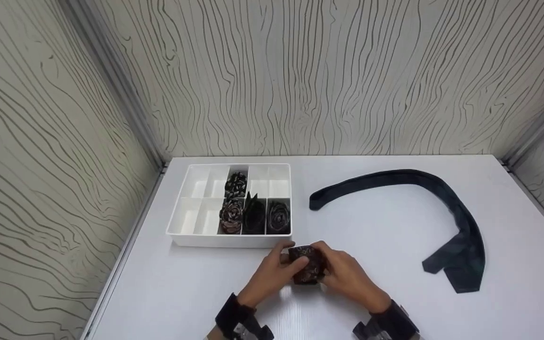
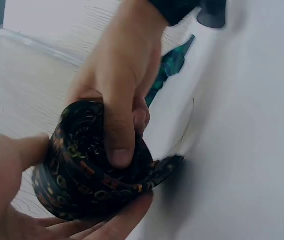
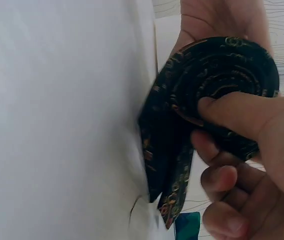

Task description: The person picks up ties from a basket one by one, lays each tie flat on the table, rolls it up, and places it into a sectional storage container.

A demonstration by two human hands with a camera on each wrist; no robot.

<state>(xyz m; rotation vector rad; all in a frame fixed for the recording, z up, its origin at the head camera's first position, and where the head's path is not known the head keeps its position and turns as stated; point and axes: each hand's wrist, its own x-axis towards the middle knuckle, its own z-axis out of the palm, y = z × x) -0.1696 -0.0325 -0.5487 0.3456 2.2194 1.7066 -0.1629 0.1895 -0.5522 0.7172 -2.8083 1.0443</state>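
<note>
A rolled necktie (image 1: 309,273), black with a small orange and gold pattern, is held between both hands just in front of the white tray. My left hand (image 1: 272,274) grips the roll from the left, while my right hand (image 1: 347,275) grips it from the right. In the right wrist view the coiled necktie (image 3: 232,50) has the right thumb (image 3: 252,115) pressed into its spiral, and its loose pointed ends stick out. Fingers of the left hand (image 2: 2,185) wrap beneath the roll in the left wrist view.
A white divided tray (image 1: 229,241) holds several rolled dark neckties (image 1: 279,217) in separate compartments. To the right, an unrolled dark green-black necktie (image 1: 413,177) lies in a curve on the white table (image 1: 371,222). Wood-patterned panels (image 1: 300,94) stand around the table.
</note>
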